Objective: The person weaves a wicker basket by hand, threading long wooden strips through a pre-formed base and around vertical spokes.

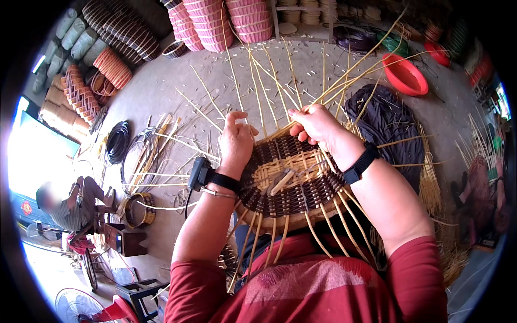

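An oval woven basket base (291,185), dark brown around a pale lattice centre with a short light piece on it, lies in front of me with long cane stakes radiating outward. My right hand (309,124) pinches pale canes at its far right rim, thumb uppermost. My left hand (237,137) is at the far left rim, fingers loosely bent and apart, index raised; whether its hidden thumb touches the weave is unclear. Dark bands with a small device circle my wrists.
A seated person (78,210) works at the left near a fan (75,307) and a round basket (140,210). Stacked baskets (247,19) line the back. Red basins (404,72), dark cloth (377,110), coils (117,142) and straw bundles (428,183) lie around.
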The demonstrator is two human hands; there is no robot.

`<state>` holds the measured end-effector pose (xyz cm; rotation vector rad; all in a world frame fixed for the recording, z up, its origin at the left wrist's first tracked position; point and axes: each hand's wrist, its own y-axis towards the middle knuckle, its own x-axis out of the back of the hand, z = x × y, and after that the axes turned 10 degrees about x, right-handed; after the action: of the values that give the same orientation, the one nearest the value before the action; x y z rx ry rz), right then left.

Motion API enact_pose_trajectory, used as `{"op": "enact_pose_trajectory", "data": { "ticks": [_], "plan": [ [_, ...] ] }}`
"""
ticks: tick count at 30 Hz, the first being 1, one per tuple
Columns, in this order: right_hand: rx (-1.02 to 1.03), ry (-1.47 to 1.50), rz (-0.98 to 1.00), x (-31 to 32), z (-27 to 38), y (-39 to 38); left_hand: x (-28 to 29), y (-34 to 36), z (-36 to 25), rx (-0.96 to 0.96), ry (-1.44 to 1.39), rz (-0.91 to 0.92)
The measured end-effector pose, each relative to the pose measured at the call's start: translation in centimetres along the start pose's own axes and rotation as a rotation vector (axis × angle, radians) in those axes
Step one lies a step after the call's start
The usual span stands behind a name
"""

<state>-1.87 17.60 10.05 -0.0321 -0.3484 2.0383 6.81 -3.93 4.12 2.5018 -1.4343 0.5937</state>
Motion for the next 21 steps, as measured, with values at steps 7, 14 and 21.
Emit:
{"op": "enact_pose_trajectory", "data": {
  "ticks": [7,14,21],
  "plan": [
    [0.133,-0.050,-0.038,0.0,-1.8,1.4,-0.6,0.7,-3.8,-0.591,0.427,-0.114],
    [0.238,0.086,-0.082,-0.3,-1.7,-0.6,-3.4,-1.2,-4.6,-0.494,0.538,0.203],
    [0.423,0.607,-0.563,6.7,-2.4,-5.4,-3.3,-0.9,-4.2,-0.539,0.449,0.206]
  ]
}}
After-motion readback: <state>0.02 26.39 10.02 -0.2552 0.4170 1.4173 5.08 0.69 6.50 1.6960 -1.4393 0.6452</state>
